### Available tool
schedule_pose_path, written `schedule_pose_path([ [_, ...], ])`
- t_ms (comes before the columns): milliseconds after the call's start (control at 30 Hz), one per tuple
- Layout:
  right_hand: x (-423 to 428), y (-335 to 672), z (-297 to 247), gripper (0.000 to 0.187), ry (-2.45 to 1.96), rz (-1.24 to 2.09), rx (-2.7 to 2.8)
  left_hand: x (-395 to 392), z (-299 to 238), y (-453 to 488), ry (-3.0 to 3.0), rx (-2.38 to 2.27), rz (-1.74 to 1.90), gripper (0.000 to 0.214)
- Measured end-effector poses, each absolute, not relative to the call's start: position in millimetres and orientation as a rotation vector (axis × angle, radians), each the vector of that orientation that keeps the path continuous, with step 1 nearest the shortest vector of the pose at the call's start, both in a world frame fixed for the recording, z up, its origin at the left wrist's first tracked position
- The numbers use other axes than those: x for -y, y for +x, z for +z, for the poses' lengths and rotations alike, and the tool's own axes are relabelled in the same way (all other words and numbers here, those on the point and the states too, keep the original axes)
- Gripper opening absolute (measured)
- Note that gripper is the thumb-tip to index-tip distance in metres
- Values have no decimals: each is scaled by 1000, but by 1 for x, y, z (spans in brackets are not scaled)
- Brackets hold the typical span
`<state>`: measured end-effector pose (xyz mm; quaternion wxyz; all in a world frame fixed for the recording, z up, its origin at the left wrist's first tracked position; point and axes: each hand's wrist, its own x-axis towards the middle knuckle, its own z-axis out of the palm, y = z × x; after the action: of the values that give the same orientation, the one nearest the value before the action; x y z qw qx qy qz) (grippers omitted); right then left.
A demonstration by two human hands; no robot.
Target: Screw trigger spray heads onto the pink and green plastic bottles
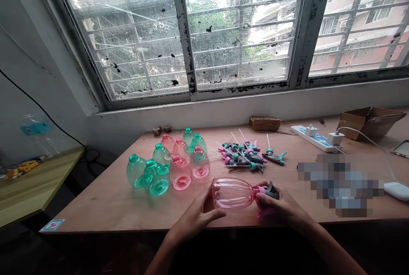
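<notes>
The left hand (pixel 197 218), grip loosely open, cups the base of a sideways pink bottle (pixel 232 193); the right hand (pixel 284 205), grip closed, has the spray head (pixel 272 191) at its neck. Beyond, on the surface (pixel 105 204), upright bottles (pixel 180 173) stand left of piled sprayers (pixel 244 156).

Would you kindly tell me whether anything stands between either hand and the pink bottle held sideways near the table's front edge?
Nothing visible does: the left hand is at the base of the pink bottle, and the right hand holds the spray head at its neck.
</notes>
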<state>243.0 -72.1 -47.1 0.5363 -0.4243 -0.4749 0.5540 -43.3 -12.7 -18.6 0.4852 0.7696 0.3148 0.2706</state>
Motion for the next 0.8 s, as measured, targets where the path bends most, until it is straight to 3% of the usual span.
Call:
schedule_pose_path([
  [200, 72, 243, -47, 40, -1026, 1317, 1127, 14, -19, -42, 1870, -755, 671, 100],
  [367, 73, 243, -48, 40, -1028, 1330, 1129, 13, -18, -42, 1831, -754, 669, 85],
  [600, 72, 241, -43, 39, -1032, 1313, 1137, 13, -19, -42, 1838, -755, 699, 98],
  [800, 71, 241, -44, 38, -1034, 1273, 1173, 13, -18, -43, 1898, -787, 660, 83],
])
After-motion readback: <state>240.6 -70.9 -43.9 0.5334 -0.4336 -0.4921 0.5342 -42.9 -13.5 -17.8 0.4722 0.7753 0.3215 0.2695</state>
